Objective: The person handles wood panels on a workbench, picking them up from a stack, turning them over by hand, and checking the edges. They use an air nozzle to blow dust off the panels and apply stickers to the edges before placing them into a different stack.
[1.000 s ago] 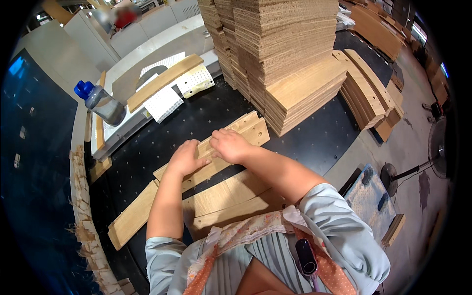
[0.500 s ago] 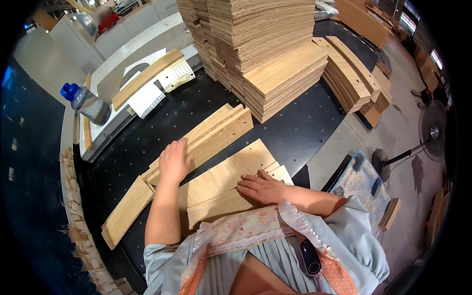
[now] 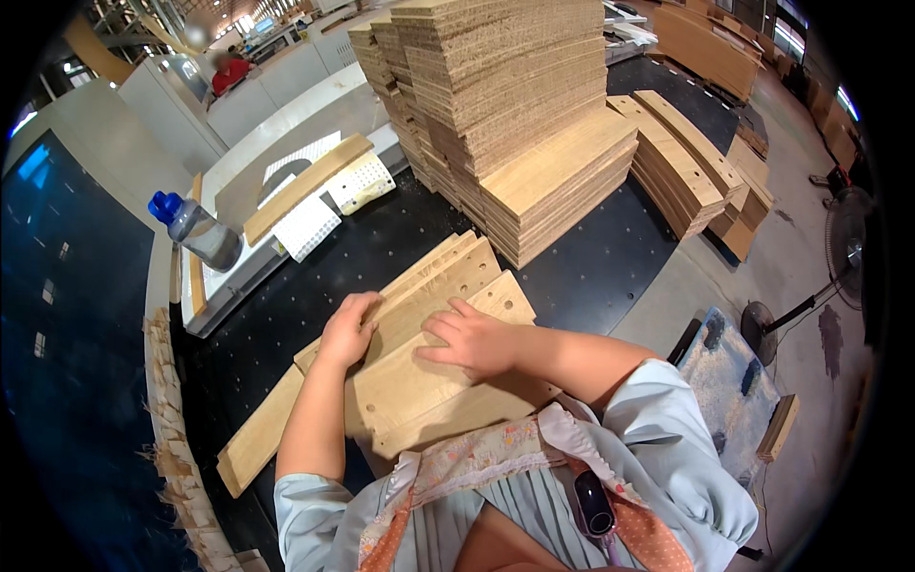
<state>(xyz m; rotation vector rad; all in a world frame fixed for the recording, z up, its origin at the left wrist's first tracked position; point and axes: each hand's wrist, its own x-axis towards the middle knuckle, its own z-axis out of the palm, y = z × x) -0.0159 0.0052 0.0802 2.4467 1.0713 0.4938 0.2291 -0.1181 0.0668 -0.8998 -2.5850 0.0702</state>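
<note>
My left hand (image 3: 349,331) rests on the left part of a small pile of curved wooden boards (image 3: 448,272), its thumb apart from the bent fingers. The pile has drilled holes at its right end. Against its near side lies a light wooden board (image 3: 410,386) with holes at both ends. My right hand (image 3: 472,340) lies over that board, fingers spread and bent towards its far edge. Part of another board (image 3: 486,412) shows beneath, nearer my body. Beyond my left wrist, a separate board (image 3: 259,434) slants down to the left.
A tall stack of wooden boards (image 3: 515,105) stands behind on the black table (image 3: 591,276). More curved boards (image 3: 672,172) are piled right. A blue-capped bottle (image 3: 195,229) and perforated sheets (image 3: 307,229) are at left. A standing fan (image 3: 843,253) is on the floor.
My right hand has moved left and away from me, and the holed board under it now sits against the pile. My left hand stays on the pile. The whole view has shifted slightly.
</note>
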